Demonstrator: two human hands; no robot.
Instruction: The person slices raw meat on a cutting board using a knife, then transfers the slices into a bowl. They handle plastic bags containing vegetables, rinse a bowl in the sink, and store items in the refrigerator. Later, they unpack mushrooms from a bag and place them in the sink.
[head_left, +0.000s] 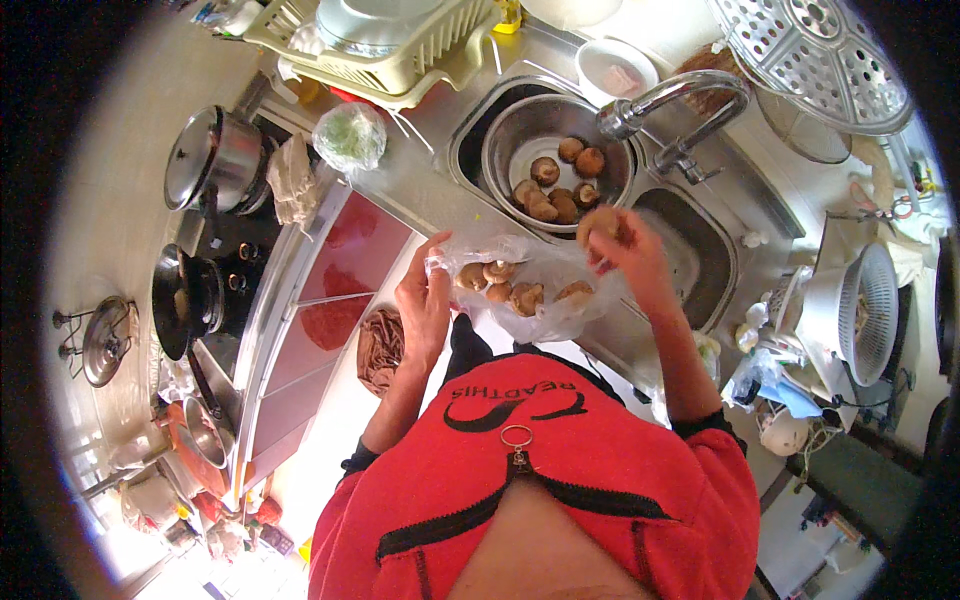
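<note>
My left hand (424, 300) grips the left edge of a clear plastic bag (540, 319), which hangs at the counter's front edge with several brown mushrooms (527, 298) inside. A single mushroom (600, 225) is held in my right hand (634, 255), just above the bag's right side and close to the near rim of a steel basin (501, 176). The basin sits in the left sink bowl. Several more mushrooms (545, 171) lie on its bottom, some with caps up and some showing their stems.
A chrome faucet (705, 86) arches over the basin's right side. Beside the basin stands a white bowl (592, 64) with a pale pink piece in it. A dish rack (405, 75) is at the back left, near a plastic-wrapped green vegetable (349, 137). Pots (232, 161) stand on the stove at left.
</note>
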